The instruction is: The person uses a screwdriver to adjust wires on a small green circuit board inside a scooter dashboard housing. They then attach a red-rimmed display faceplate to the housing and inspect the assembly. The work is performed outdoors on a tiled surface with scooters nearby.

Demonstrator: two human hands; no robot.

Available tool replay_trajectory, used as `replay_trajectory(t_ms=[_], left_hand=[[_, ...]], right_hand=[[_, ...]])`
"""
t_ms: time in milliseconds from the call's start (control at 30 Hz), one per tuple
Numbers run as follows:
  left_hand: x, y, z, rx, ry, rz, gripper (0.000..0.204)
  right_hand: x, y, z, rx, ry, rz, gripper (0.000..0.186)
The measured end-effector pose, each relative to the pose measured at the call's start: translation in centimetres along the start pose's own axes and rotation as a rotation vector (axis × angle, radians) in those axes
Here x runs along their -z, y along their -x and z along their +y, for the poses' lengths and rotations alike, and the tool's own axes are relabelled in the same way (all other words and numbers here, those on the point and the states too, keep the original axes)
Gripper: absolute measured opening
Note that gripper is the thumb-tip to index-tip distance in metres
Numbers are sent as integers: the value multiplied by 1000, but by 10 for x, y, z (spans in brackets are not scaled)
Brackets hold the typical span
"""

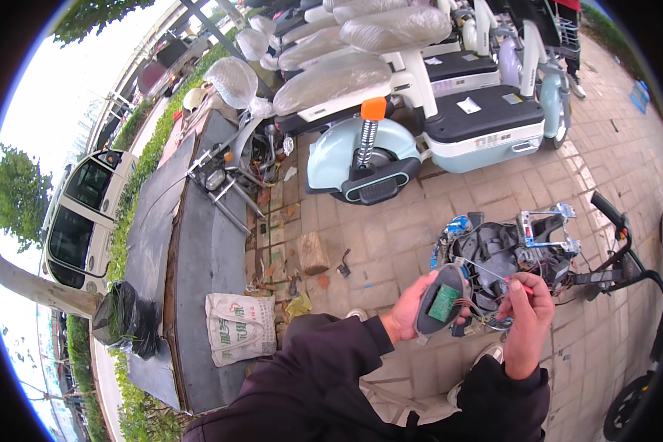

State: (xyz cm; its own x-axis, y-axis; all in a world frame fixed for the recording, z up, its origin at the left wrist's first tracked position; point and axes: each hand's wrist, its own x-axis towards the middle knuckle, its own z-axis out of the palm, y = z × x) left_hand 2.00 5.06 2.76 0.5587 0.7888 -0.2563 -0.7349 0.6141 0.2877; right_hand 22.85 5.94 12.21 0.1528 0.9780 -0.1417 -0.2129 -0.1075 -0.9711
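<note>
Shell: one oval dark grey shell (424, 323) is sitting in the left hand above the brick pavement (390, 254), its hollow side facing up.
Shell's contents: one green circuit board (443, 303) is lying inside, with thin reddish wires (462, 303) running out at its right side.
Left hand: one hand (405, 308) is curling part-way closed around the shell, the thumb side on its left edge and fingertips showing at its right.
Right hand: one hand (529, 313) is pinching one thin tool (488, 271) with a red end between thumb and fingers, the shaft reaching over toward the shell's upper end.
Scooter parts: one heap of dark and blue parts (486, 254) is lying on the pavement just beyond the hands, one handlebar (617, 221) standing to its right.
Wood: one block (314, 253) is resting on the pavement near the right edge of the grey platform (214, 258).
Bags: two; one white bag (241, 329) is lying at the platform's right edge, near its lower corner, contents hidden; one black bag (129, 320) is bulging at the left edge, green blades showing on it.
Scooters: one pale blue and white scooter (486, 147) is standing in front of several more, too overlapped to count.
Bystander: one person (573, 44) is standing at upper right.
</note>
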Motion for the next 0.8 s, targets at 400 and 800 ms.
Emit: replay_trajectory(t_ms=[400,800], left_hand=[[-5,-23,16,99,-16,-55,67],[0,12,15,64,-96,61,66]], right_hand=[[-11,10,-5,56,149,76,11],[-14,6,11,219,349,-25,11]])
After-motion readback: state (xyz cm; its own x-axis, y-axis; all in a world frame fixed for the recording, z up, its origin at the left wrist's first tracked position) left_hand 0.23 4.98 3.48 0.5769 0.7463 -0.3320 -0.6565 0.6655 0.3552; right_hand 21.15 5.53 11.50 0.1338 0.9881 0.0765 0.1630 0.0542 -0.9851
